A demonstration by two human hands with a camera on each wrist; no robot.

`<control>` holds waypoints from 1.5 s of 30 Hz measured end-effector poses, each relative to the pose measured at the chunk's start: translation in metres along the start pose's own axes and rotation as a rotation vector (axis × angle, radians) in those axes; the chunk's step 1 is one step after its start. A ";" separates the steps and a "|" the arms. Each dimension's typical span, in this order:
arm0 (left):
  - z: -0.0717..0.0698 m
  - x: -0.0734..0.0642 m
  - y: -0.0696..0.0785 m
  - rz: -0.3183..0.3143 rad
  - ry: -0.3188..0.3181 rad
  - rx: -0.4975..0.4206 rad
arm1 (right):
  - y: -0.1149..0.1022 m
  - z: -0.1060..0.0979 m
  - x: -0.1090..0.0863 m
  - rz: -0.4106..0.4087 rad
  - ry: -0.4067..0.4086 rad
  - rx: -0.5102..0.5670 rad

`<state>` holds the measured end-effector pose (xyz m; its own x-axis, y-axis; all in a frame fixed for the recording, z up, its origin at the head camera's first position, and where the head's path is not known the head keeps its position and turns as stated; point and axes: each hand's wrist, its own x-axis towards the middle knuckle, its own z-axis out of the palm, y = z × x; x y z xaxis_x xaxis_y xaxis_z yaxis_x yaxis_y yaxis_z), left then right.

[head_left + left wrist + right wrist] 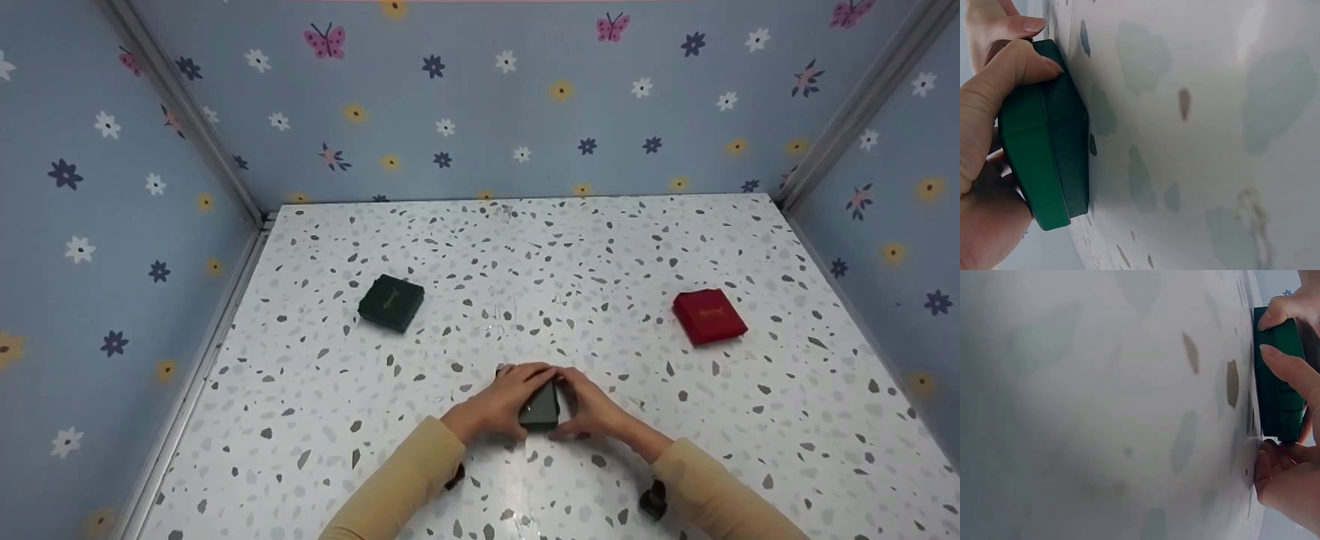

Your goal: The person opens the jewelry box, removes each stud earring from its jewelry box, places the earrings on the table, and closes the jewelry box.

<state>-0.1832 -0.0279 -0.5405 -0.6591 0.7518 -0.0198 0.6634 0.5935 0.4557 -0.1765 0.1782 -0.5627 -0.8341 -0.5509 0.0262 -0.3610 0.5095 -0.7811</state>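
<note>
Both hands hold a small green box (541,414) with a greyish-green top, low at the front middle of the speckled table. My left hand (510,399) grips it from the left, its thumb pressed on the near side of the green box (1053,152) and its fingers over the far end. From the right, my right hand (590,406) curls round it, thumb on the near side of the green box (1279,396) and fingers at the far end. The fingers hide the far part of the box. A small object edge (504,368) shows behind the left fingers.
A dark green box (391,303) with gold lettering lies farther back on the left of the table (525,247). On the right lies a red box (709,316), also gold-lettered. Blue flowered walls (480,105) bound the table at the back and sides.
</note>
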 end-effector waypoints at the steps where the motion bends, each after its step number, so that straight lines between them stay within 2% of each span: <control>1: 0.000 0.000 0.000 0.002 0.002 -0.002 | 0.000 0.000 0.000 0.002 0.001 0.004; 15: 0.002 -0.001 -0.002 0.023 0.021 -0.023 | -0.004 0.007 0.000 0.016 0.021 0.041; 22: 0.001 -0.001 -0.002 0.021 0.011 -0.035 | -0.003 0.012 0.001 0.024 0.038 -0.006; 38: 0.000 -0.001 -0.003 0.036 0.011 -0.063 | 0.001 0.012 0.002 -0.036 0.020 -0.044; 45: -0.002 -0.003 -0.002 -0.013 -0.005 -0.104 | 0.002 0.013 0.003 -0.009 0.008 -0.072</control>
<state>-0.1833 -0.0318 -0.5397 -0.6653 0.7460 -0.0303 0.6146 0.5703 0.5450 -0.1745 0.1690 -0.5718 -0.8338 -0.5508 0.0385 -0.3976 0.5506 -0.7340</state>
